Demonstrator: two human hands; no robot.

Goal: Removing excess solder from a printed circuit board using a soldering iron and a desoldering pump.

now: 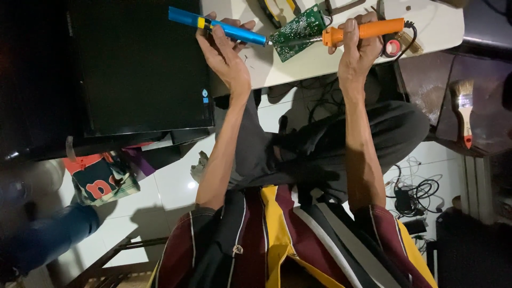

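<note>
My left hand (226,48) grips a blue desoldering pump (234,31) with a yellow band, its tip pointing right at a green circuit board (298,26). The board lies tilted on a white low table (437,26). My right hand (358,48) is closed around the orange handle of a soldering iron (373,29). The iron's metal tip reaches left onto the board, close to the pump's tip. My grey-trousered knees sit under the table between my arms.
A black monitor (138,69) stands at the left beside the table. Yellow-handled pliers (277,9) and a small red reel (393,48) lie on the table. A paintbrush (465,109) rests at the right, cables (413,192) on the tiled floor, a colourful bag (101,178) lower left.
</note>
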